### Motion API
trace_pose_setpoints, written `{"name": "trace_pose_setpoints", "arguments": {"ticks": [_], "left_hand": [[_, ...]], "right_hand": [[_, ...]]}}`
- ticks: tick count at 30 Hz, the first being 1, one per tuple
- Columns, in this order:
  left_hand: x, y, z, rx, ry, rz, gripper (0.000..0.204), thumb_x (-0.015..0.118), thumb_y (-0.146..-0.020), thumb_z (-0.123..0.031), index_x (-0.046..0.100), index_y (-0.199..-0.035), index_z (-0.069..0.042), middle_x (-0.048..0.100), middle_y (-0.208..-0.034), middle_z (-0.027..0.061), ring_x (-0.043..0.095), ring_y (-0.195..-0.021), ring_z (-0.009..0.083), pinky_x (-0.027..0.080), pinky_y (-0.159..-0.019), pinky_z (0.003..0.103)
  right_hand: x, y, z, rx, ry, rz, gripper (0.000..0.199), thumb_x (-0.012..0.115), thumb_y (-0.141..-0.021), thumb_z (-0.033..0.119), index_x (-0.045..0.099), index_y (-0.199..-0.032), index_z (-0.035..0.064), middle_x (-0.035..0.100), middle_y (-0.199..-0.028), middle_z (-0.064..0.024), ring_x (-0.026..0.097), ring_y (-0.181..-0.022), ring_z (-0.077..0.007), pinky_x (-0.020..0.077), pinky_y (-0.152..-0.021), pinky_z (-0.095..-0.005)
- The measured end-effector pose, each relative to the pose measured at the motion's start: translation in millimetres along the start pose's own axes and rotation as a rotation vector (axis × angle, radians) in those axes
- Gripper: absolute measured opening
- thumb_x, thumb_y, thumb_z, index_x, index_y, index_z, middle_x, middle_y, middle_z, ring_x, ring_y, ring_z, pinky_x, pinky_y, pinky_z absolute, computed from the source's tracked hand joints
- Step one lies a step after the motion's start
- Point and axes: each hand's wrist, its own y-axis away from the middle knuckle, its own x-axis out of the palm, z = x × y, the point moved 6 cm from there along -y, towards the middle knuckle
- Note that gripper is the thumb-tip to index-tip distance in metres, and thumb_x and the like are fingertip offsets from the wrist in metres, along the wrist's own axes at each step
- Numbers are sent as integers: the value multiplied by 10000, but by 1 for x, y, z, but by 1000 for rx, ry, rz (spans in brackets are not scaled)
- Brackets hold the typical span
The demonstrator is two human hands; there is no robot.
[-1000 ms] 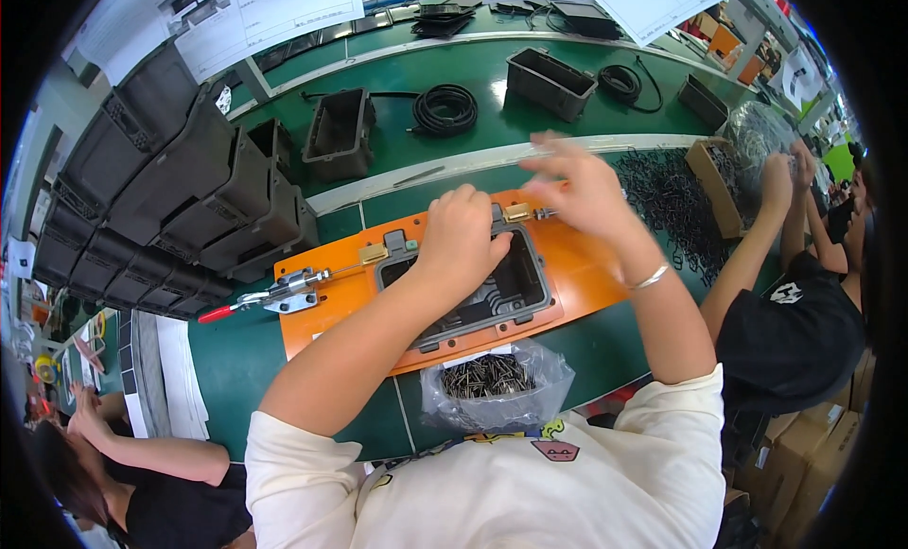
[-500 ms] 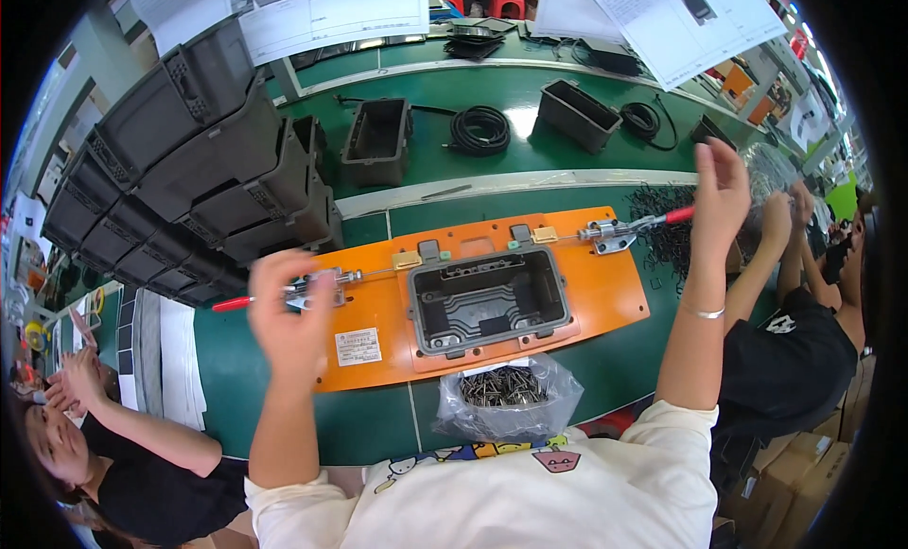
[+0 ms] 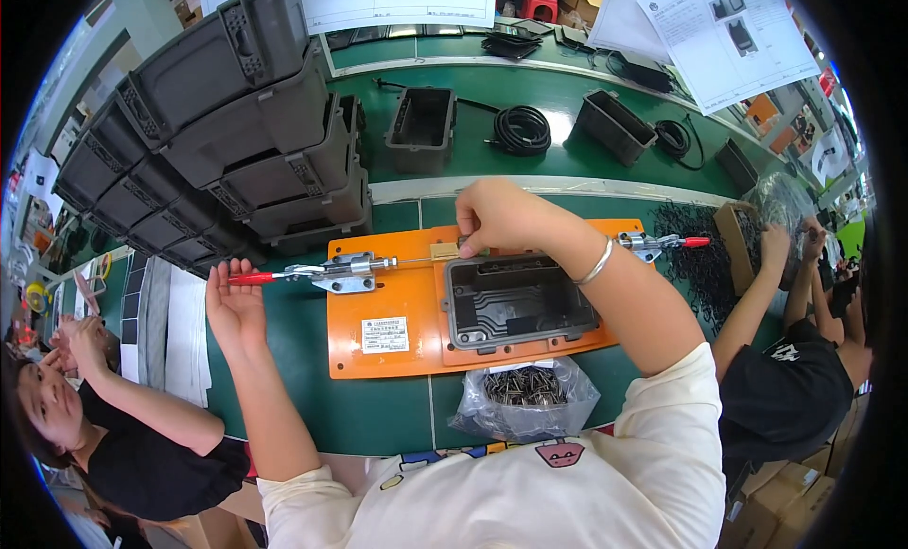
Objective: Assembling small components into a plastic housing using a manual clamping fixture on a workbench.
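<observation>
An orange fixture plate (image 3: 407,300) holds a dark grey plastic box (image 3: 525,308), its open top facing up. Over its far left corner, my right hand (image 3: 506,218) pinches a small dark grey tab, mostly covered by the fingers, beside a yellow block (image 3: 444,252). My left hand (image 3: 238,311) is palm up at the left, fingers apart, with the red handle (image 3: 251,278) of a metal toggle clamp (image 3: 347,271) lying against them. The clamp's thin rod reaches the yellow block. A second toggle clamp (image 3: 648,246) sits at the plate's right end, partly behind my right forearm.
A clear bag of small metal pins (image 3: 525,386) lies in front of the plate. Stacked grey boxes (image 3: 255,123) rise at the left. Boxes and coiled black cables (image 3: 522,131) stand behind. Black small parts (image 3: 695,261) are heaped at right. Co-workers sit on both sides.
My right hand has swung left from beyond the right clamp to the box's far left corner. My left hand has moved outward to the left clamp's red handle. The view has shifted.
</observation>
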Motion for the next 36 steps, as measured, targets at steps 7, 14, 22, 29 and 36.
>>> {"name": "trace_pose_setpoints", "arguments": {"ticks": [7,14,22,29,36], "left_hand": [[66,20,-17,220,-32,296,189,541,-957,-218,562,-866,-53,554,-795,66,511,-793,189,418,-788,337],[152,71,9,454,-441,573,267,566,-941,-154,486,-698,-78,432,-586,-4,378,-516,81,307,-500,249],[182,131,105,823,-1441,906,239,686,-801,-114,534,-630,-46,512,-566,94,493,-464,241,374,-456,301],[165,109,32,832,-925,686,137,685,-818,-35,559,-766,-39,527,-769,26,471,-629,102,387,-565,236],[118,111,-12,1043,-1337,414,218,690,-809,-78,510,-697,-25,503,-700,80,509,-678,204,413,-637,314]], "right_hand": [[-4,-4,-1,104,-79,100,240,846,-640,132,664,-722,-3,667,-682,-118,657,-669,-227,499,-582,-345],[-3,2,0,92,-45,27,231,821,-665,131,655,-741,-11,618,-624,-98,594,-558,-198,462,-480,-358],[1,-2,-6,16,-81,-40,267,841,-626,143,648,-705,-22,617,-610,-102,590,-546,-183,467,-507,-319],[-26,66,-29,17,-58,-550,302,815,-701,188,611,-808,-7,598,-649,-67,581,-593,-132,461,-533,-271],[5,191,-97,305,-261,-703,411,845,-680,262,537,-771,6,498,-585,-19,472,-543,-101,408,-495,-262]]}}
